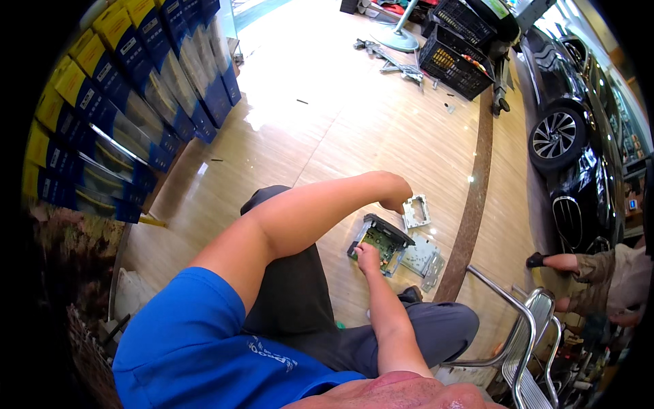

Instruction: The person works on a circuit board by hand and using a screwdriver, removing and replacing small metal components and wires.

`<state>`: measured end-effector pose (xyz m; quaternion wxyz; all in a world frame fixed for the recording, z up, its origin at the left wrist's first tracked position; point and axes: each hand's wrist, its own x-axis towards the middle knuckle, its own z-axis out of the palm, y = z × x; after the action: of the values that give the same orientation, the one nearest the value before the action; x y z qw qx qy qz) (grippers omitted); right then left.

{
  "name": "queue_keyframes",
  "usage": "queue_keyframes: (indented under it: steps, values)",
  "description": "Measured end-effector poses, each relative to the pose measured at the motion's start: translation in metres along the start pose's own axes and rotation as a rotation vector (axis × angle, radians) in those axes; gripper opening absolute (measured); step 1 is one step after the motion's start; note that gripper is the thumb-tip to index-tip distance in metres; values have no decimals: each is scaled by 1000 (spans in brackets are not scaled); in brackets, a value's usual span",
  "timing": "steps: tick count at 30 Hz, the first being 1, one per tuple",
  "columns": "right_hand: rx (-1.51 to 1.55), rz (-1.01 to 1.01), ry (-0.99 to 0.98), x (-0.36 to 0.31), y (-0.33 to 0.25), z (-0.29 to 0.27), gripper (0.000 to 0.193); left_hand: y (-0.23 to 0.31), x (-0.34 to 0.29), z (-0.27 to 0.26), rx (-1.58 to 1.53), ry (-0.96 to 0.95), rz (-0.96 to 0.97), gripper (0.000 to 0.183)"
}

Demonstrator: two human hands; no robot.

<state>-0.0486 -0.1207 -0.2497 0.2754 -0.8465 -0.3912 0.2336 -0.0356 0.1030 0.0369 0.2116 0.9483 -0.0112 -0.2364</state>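
An opened car stereo unit (pixel 381 242) with a dark front and a green circuit board sits on the floor between my knees. My right hand (pixel 368 259) is closed at its near edge, thumb and fingers pinching the side of the case. Beyond the unit, my left hand (pixel 396 196) has its fingers closed at the corner of a pale metal frame (pixel 417 211) with a large cutout; the fingertips are partly hidden. A flat silver metal cover plate (pixel 424 260) lies on the floor, just right of the stereo unit.
Blue and yellow packages (pixel 122 102) hang on a rack at left. A chrome chair (pixel 528 334) stands at lower right, near another person's leg (pixel 562 263). A black car (pixel 579 136) is parked at right. Black crates (pixel 455 65) and metal parts (pixel 395 65) lie at the back.
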Motion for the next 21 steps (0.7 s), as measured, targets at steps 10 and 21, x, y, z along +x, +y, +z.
queue_keyframes:
  steps: [10,21]
  values:
    - [20,114,-52,-5,-8,-8,20,5,11,1,29,22,-20,46]
    - [-53,-19,-64,-3,3,1,22,28,-1,3,80,-22,41,47]
